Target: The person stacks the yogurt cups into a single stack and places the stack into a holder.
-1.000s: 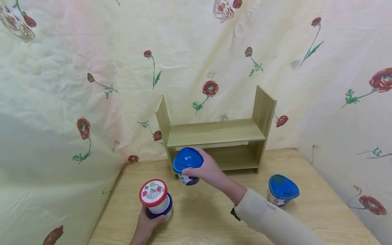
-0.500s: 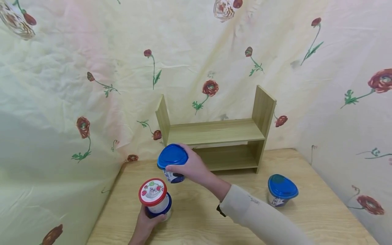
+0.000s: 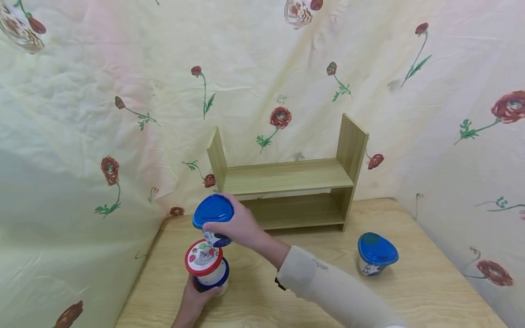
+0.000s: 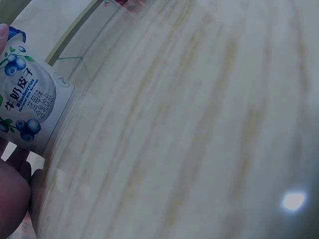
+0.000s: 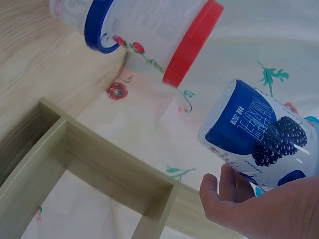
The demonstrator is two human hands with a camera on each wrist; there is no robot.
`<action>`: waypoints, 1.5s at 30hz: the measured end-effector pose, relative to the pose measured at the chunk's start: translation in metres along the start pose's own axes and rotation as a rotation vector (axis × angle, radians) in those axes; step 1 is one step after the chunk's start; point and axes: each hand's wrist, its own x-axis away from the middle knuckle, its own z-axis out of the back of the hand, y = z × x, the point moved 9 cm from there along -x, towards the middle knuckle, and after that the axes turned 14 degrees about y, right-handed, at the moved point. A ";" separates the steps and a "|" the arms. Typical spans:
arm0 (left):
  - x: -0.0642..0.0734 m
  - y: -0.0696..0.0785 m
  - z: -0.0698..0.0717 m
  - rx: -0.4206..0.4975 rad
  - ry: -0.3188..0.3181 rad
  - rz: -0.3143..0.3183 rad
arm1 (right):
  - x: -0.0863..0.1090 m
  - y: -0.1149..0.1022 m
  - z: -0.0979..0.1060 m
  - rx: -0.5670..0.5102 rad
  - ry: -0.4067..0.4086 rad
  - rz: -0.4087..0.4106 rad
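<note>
My right hand (image 3: 242, 224) grips a triangular yogurt cup (image 3: 213, 210) with a blue lid. Blackberries are printed on the cup's side (image 5: 269, 137) in the right wrist view. The cup is held in the air above a red-lidded round tub (image 3: 203, 258), with a gap between them in the right wrist view. That red-lidded tub is stacked on a blue-lidded tub (image 4: 32, 94) with a blueberry print, which stands on the table. My left hand (image 3: 194, 295) holds the lower tub around its side, thumb at the front; its other fingers are mostly hidden in the head view.
Behind the hands stands a two-level wooden shelf (image 3: 287, 177) with raised side panels. A second triangular cup (image 3: 377, 251) with a blue lid sits at the right of the wooden table (image 3: 311, 305). Flowered cloth (image 3: 238, 50) encloses the table at the back and sides.
My right hand has carried the yogurt cup leftward from in front of the shelf until it overlaps the red lid in the head view. My left hand and the two stacked tubs stay in place.
</note>
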 end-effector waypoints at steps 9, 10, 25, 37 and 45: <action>0.000 0.000 0.000 -0.010 -0.007 0.020 | 0.007 -0.007 -0.025 0.002 -0.024 0.015; 0.000 0.000 0.001 -0.012 -0.007 0.025 | 0.008 -0.007 -0.027 0.004 -0.026 0.013; -0.001 0.001 0.001 -0.054 -0.012 -0.006 | 0.019 0.006 -0.054 0.026 -0.048 0.029; -0.003 -0.001 0.001 -0.087 -0.005 0.015 | 0.021 0.006 -0.057 0.116 -0.049 0.042; -0.004 -0.003 0.001 -0.089 -0.006 0.012 | 0.021 0.005 -0.056 0.167 -0.050 0.053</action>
